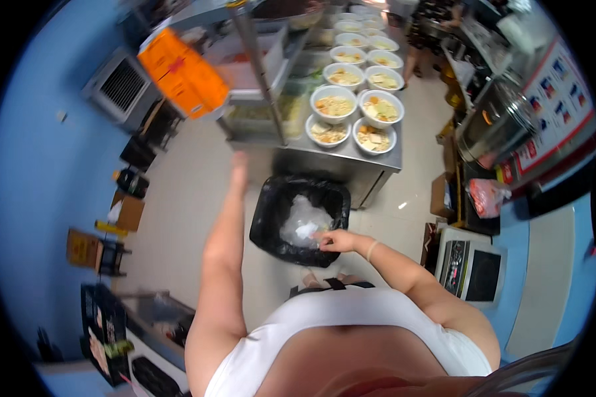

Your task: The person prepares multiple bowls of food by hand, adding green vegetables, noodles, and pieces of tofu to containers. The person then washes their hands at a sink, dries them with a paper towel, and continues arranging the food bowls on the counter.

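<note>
My left hand [239, 168] is stretched forward beside the left corner of the steel counter [318, 151], blurred, with nothing visible in it. Below the counter's front end stands a bin lined with a black plastic bag [265, 218], holding clear plastic film [298, 213]. My right hand [336, 241] is over the bin's right front part, fingers bent, near a small white piece [307, 230]; whether it touches or holds that piece I cannot tell. White bowls of food stand in two rows on the counter, the nearest being a left bowl [328, 131] and a right bowl [374, 136].
An orange bag [181, 74] is at the counter's upper left, by a metal post [260, 74]. Another person [427, 25] stands at the far right of the aisle. To my right are a steel container [499, 119], a cardboard box [442, 195] and an induction cooker [472, 270].
</note>
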`<move>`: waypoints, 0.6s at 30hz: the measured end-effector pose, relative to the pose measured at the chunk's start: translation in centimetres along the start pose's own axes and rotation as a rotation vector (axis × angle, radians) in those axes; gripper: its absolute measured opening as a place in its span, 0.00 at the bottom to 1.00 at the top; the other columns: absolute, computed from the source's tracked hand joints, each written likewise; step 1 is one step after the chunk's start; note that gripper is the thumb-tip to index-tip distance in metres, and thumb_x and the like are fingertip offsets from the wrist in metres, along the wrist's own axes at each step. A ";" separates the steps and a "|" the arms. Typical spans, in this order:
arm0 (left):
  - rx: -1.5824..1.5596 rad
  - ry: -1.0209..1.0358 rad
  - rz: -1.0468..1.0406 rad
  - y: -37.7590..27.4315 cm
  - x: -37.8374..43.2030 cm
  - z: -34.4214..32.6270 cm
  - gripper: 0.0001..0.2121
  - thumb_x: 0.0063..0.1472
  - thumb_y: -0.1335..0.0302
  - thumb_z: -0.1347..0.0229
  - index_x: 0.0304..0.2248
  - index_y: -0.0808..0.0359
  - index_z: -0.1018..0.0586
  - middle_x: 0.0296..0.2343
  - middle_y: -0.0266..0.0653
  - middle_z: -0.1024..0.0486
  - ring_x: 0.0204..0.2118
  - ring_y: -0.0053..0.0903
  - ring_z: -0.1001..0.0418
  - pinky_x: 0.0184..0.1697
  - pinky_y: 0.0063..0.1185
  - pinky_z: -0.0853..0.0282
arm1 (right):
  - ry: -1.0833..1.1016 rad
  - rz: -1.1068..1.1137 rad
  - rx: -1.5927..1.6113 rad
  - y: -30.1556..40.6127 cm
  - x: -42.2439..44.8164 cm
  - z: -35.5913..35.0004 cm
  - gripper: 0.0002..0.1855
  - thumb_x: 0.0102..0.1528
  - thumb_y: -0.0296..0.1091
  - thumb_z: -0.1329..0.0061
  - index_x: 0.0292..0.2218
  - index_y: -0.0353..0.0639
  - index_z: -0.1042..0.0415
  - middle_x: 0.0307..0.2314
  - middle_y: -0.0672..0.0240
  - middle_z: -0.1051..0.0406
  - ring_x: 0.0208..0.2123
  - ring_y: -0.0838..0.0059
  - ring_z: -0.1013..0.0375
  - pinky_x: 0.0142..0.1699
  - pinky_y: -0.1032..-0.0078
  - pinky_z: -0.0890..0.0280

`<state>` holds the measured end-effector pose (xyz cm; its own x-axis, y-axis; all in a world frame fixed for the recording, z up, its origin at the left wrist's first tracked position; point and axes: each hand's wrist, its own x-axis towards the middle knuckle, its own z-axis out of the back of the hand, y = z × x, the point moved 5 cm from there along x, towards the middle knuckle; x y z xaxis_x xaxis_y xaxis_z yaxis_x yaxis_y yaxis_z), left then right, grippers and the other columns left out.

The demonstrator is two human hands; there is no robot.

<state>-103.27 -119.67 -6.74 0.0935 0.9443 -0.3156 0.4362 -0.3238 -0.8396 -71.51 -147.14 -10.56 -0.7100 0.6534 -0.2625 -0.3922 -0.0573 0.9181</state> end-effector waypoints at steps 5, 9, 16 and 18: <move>-0.474 -0.274 -0.168 -8.0 8.2 -7.4 0.32 0.64 0.53 0.60 0.56 0.72 0.48 0.54 0.49 0.46 0.56 0.45 0.43 0.54 0.44 0.41 | -0.666 -0.148 0.126 -10.7 -6.9 3.0 0.17 0.60 0.38 0.61 0.49 0.48 0.33 0.34 0.73 0.29 0.35 0.79 0.29 0.38 0.78 0.34; -0.989 -0.060 -0.186 -14.2 12.0 0.8 0.24 0.65 0.57 0.61 0.51 0.68 0.38 0.49 0.44 0.37 0.54 0.41 0.40 0.54 0.41 0.40 | -0.679 -0.526 0.700 -7.9 -5.3 3.3 0.14 0.58 0.32 0.63 0.43 0.45 0.29 0.32 0.72 0.29 0.29 0.81 0.33 0.36 0.82 0.36; -0.629 0.017 -0.119 -10.6 13.9 -6.8 0.14 0.65 0.67 0.59 0.45 0.66 0.33 0.39 0.40 0.29 0.41 0.34 0.29 0.50 0.32 0.34 | -0.793 -0.450 0.652 -7.1 -1.5 4.9 0.13 0.58 0.30 0.64 0.42 0.45 0.29 0.32 0.72 0.29 0.31 0.81 0.33 0.36 0.81 0.36; -0.682 0.014 -0.290 -12.6 14.4 -4.4 0.13 0.64 0.71 0.59 0.46 0.65 0.33 0.38 0.36 0.28 0.37 0.32 0.27 0.43 0.24 0.29 | -0.780 -0.380 0.702 -4.3 2.5 5.3 0.14 0.60 0.32 0.66 0.43 0.45 0.30 0.35 0.74 0.29 0.32 0.84 0.33 0.38 0.83 0.37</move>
<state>-103.45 -101.75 1.21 -0.1007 0.9884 -0.1137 0.9040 0.0432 -0.4254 -68.50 -141.23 -13.59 0.0444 0.8469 -0.5298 0.0864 0.5251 0.8466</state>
